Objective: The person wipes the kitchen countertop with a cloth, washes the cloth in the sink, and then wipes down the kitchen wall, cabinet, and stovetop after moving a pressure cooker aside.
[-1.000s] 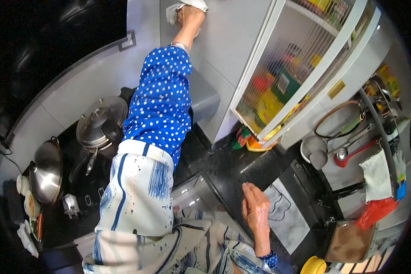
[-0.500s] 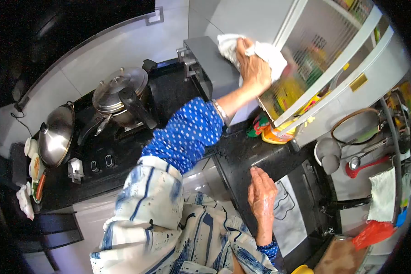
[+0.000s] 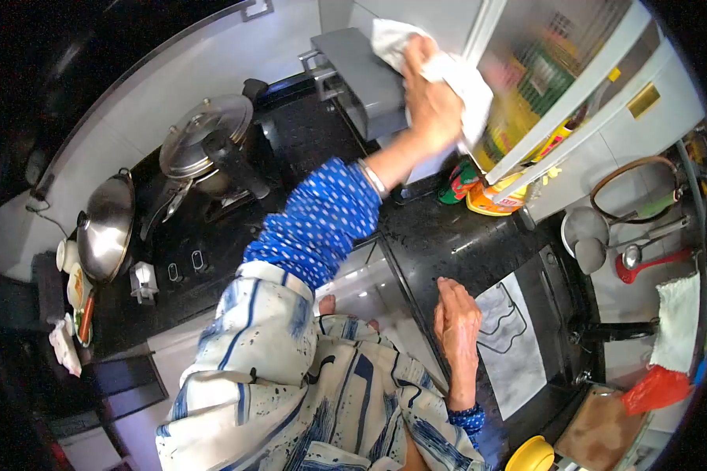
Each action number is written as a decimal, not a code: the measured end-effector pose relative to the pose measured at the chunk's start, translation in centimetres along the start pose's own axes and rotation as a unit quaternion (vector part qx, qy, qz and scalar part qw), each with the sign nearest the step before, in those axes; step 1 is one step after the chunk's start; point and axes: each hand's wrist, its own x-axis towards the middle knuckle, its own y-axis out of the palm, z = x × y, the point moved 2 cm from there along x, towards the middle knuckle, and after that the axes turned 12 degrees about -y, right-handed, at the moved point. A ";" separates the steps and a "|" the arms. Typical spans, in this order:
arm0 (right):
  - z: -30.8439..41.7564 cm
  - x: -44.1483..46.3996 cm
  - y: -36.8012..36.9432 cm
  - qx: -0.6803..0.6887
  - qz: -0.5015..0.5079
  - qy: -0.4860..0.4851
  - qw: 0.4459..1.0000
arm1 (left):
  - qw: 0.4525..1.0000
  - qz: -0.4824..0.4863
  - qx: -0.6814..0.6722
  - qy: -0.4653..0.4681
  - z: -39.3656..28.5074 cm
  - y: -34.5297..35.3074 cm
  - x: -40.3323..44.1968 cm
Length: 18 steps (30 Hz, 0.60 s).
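My left hand point(image 3: 432, 102) is closed around a white cloth point(image 3: 470, 90), which bunches out on both sides of the fingers. It is raised between a grey box-shaped unit with metal handles point(image 3: 361, 74) and a cabinet door with ribbed glass point(image 3: 538, 78). Whether the cloth touches the glass I cannot tell. Lower down, my right hand point(image 3: 457, 323) holds nothing, its fingers stretched out at the edge of the black counter point(image 3: 424, 243). A white marbled sheet with a dark looped line point(image 3: 511, 345) lies right beside it.
On the stove side stand a pressure cooker point(image 3: 204, 141) and a lidded wok point(image 3: 106, 228). An orange-labelled bottle point(image 3: 495, 200) sits under the cabinet door. Ladles and a red slotted spoon point(image 3: 644, 267) hang at the right, above a black faucet point(image 3: 620, 331). A yellow bowl point(image 3: 530, 454) is below.
The camera view has shifted slightly, so the counter items appear displaced. My left hand, still gripping the cloth, appears a little higher in view. My right hand stays at the counter edge.
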 end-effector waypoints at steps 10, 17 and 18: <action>1.8 1.9 1.0 -0.012 0.006 -0.048 0.999 | 0.992 0.010 0.092 0.085 1.2 -1.3 -6.3; -2.7 1.4 4.1 0.228 -0.056 0.128 0.963 | 0.974 0.176 0.023 -0.138 2.4 -2.7 -11.7; -2.7 1.9 4.3 0.326 -0.076 0.163 0.928 | 0.967 0.198 -0.044 -0.153 2.8 -3.5 -13.2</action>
